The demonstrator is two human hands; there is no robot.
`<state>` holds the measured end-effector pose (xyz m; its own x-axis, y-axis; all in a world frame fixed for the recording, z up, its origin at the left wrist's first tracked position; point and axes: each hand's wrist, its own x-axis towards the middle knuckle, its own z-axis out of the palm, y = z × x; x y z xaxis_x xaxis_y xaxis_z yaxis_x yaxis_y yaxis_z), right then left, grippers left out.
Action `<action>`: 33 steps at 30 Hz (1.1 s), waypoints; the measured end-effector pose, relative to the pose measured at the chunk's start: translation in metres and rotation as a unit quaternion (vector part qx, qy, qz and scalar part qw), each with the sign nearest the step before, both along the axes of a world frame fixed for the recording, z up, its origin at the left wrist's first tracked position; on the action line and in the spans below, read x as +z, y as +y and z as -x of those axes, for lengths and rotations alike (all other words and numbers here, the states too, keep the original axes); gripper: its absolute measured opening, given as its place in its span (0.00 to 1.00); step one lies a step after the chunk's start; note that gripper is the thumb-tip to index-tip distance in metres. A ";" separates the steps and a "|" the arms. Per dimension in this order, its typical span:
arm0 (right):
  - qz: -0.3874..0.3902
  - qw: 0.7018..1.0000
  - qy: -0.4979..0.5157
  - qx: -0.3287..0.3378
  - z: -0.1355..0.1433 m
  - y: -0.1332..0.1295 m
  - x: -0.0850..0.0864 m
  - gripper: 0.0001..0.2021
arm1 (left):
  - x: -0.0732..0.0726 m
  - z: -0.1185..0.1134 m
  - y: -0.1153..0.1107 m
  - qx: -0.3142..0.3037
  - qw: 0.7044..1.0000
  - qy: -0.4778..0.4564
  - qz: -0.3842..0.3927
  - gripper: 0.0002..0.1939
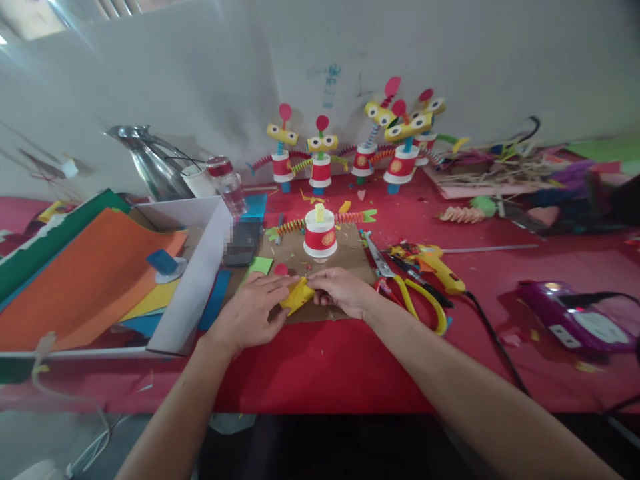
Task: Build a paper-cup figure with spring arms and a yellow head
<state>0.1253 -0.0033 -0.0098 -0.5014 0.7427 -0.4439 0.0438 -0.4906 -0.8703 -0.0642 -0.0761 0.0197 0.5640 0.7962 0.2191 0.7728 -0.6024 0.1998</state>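
Between my two hands is a small piece of yellow paper [297, 297], bent or rolled, just above a brown cardboard sheet [350, 257]. My left hand [257, 308] holds its left side, fingers laid over the top. The fingertips of my right hand [340, 291] pinch its right end. Right behind them stands a red and white paper cup figure [321, 233] with folded paper arms and a yellow tab on top. A pink paper disc [281, 269] and a light green paper piece [261, 265] lie near my left fingers.
Scissors [420, 300] with yellow handles and a yellow glue gun [443, 267] with a black cord lie to the right. A white box [200, 267] of coloured paper stands left, a phone [243, 243] beside it. Several finished cup figures [321, 172] line the wall. A purple device [575, 317] sits far right.
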 end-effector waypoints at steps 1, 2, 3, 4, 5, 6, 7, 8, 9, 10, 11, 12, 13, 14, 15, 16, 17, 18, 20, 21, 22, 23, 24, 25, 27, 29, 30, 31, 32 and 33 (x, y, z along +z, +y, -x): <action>0.000 1.000 -0.001 -0.001 0.000 0.000 0.000 0.10 | 0.000 0.001 0.001 -0.004 1.000 -0.003 0.002 0.13; 0.000 1.000 -0.001 -0.001 0.000 0.000 0.000 0.10 | -0.001 0.001 0.002 -0.006 1.000 -0.004 0.003 0.13; 0.000 1.000 -0.002 -0.002 0.000 0.000 0.000 0.09 | -0.001 0.002 0.002 -0.009 1.000 -0.006 0.003 0.13; -0.001 1.000 -0.003 -0.003 0.000 0.000 0.000 0.09 | -0.002 0.003 0.003 -0.011 1.000 -0.006 0.004 0.13; -0.001 1.000 -0.004 -0.003 0.000 0.000 0.000 0.09 | -0.003 0.003 0.004 -0.012 1.000 -0.005 0.005 0.13; -0.002 1.000 -0.004 -0.002 0.000 0.000 0.000 0.09 | -0.003 0.003 0.004 -0.012 1.000 -0.004 0.007 0.12; -0.003 1.000 -0.004 -0.002 0.000 0.000 0.001 0.09 | -0.003 0.004 0.004 -0.014 1.000 -0.002 0.009 0.13; -0.004 1.000 -0.003 -0.001 0.001 0.000 0.001 0.09 | -0.003 0.004 0.005 -0.016 1.000 0.000 0.010 0.13; -0.006 1.000 -0.003 0.000 0.001 0.000 0.001 0.09 | -0.003 0.003 0.005 -0.018 1.000 0.003 0.012 0.13; -0.008 1.000 -0.003 0.001 0.001 0.000 0.001 0.09 | -0.003 0.003 0.005 -0.020 1.000 0.010 0.012 0.13; -0.010 1.000 -0.004 0.002 0.001 0.000 0.002 0.09 | -0.002 0.002 0.005 -0.022 1.000 0.018 0.012 0.13; -0.012 1.000 -0.005 0.003 0.001 0.000 0.002 0.09 | -0.001 0.001 0.006 -0.024 0.999 0.026 0.013 0.12; -0.014 1.000 -0.007 0.003 0.001 0.000 0.003 0.09 | 0.000 0.000 0.006 -0.025 0.999 0.034 0.013 0.12; -0.016 1.000 -0.010 0.004 0.001 0.000 0.003 0.09 | 0.001 -0.002 0.006 -0.025 0.999 0.040 0.014 0.12; -0.018 1.000 -0.013 0.003 0.002 0.000 0.003 0.09 | 0.001 -0.004 0.006 -0.025 0.999 0.044 0.014 0.12; -0.020 1.000 -0.017 0.002 0.002 0.000 0.004 0.10 | 0.002 -0.006 0.006 -0.025 0.999 0.047 0.012 0.12; -0.024 1.000 -0.021 -0.001 0.003 0.000 0.004 0.10 | 0.003 -0.008 0.007 -0.027 0.998 0.051 0.009 0.12; -0.029 0.999 -0.024 -0.003 0.003 -0.001 0.004 0.10 | 0.004 -0.009 0.007 -0.029 0.998 0.055 0.006 0.13; -0.044 0.999 -0.031 -0.009 0.005 -0.001 0.002 0.11 | 0.005 -0.011 0.007 -0.032 0.998 0.055 0.002 0.14; -0.053 0.998 -0.034 -0.012 0.005 -0.002 0.001 0.11 | 0.005 -0.011 0.006 -0.031 0.998 0.049 0.002 0.13; -0.061 0.997 -0.036 -0.017 0.006 -0.002 0.000 0.10 | 0.005 -0.010 0.005 -0.029 0.999 0.038 0.003 0.13; -0.069 0.997 -0.038 -0.022 0.007 -0.003 -0.002 0.10 | 0.004 -0.009 0.003 -0.024 0.999 0.024 0.003 0.12; -0.076 0.996 -0.038 -0.029 0.007 -0.003 -0.003 0.09 | 0.002 -0.007 0.000 -0.012 1.000 0.008 -0.001 0.12; -0.082 0.995 -0.037 -0.036 0.007 -0.004 -0.004 0.09 | 0.000 -0.005 -0.003 0.015 1.000 -0.014 -0.014 0.11; -0.091 0.994 -0.030 -0.051 0.008 -0.006 -0.006 0.08 | -0.008 -0.002 -0.012 0.127 0.986 -0.089 -0.057 0.11; -0.102 0.992 -0.018 -0.069 0.007 -0.009 -0.008 0.07 | -0.017 -0.002 -0.021 0.295 0.927 -0.219 -0.079 0.10; -0.110 0.991 -0.013 -0.080 0.007 -0.011 -0.008 0.06 | -0.022 -0.003 -0.025 0.358 0.885 -0.294 -0.052 0.10; -0.118 0.989 -0.007 -0.091 0.007 -0.013 -0.009 0.06 | -0.025 -0.007 -0.028 0.390 0.843 -0.371 -0.005 0.11; -0.130 0.986 -0.001 -0.102 0.006 -0.016 -0.010 0.06 | -0.028 -0.011 -0.030 0.398 0.799 -0.449 0.048 0.12; -0.145 0.983 0.006 -0.113 0.006 -0.018 -0.011 0.06 | -0.029 -0.017 -0.031 0.393 0.751 -0.522 0.093 0.13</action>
<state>0.1191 -0.0213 -0.0204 -0.3135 0.9300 -0.1919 -0.0493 -0.2178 -0.9748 -0.0470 -0.1068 -0.0092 -0.4989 0.8646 0.0593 0.2387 0.0713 0.9685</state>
